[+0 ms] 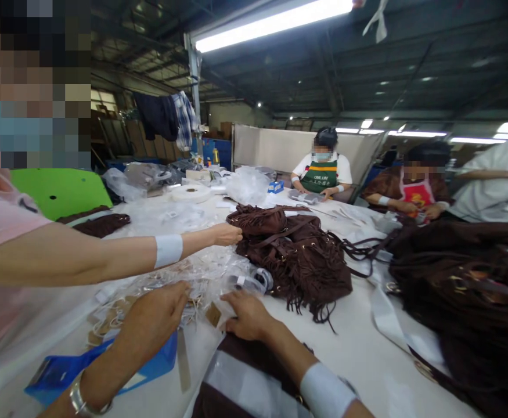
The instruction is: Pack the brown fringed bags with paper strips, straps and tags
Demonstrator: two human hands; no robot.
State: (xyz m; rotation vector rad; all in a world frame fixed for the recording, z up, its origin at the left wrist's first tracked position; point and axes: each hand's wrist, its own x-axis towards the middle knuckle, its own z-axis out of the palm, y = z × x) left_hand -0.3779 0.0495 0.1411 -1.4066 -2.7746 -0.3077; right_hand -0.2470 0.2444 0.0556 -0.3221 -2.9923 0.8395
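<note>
My left hand is closed in a pinch above a heap of hang tags with white strings; whatever its fingertips hold is too small to make out. My right hand has thumb and forefinger apart beside a small brown tag; whether they touch it is unclear. Below that hand lies a dark brown bag partly covered by a pale translucent sheet. Clear plastic wrapping spreads just beyond both hands. Under my left forearm sits a blue plastic tray.
A co-worker's arm reaches from the left to fringed brown bags. More brown bags are piled at right, with straps trailing. A white roll and plastic bags lie farther back. Other people sit across the table.
</note>
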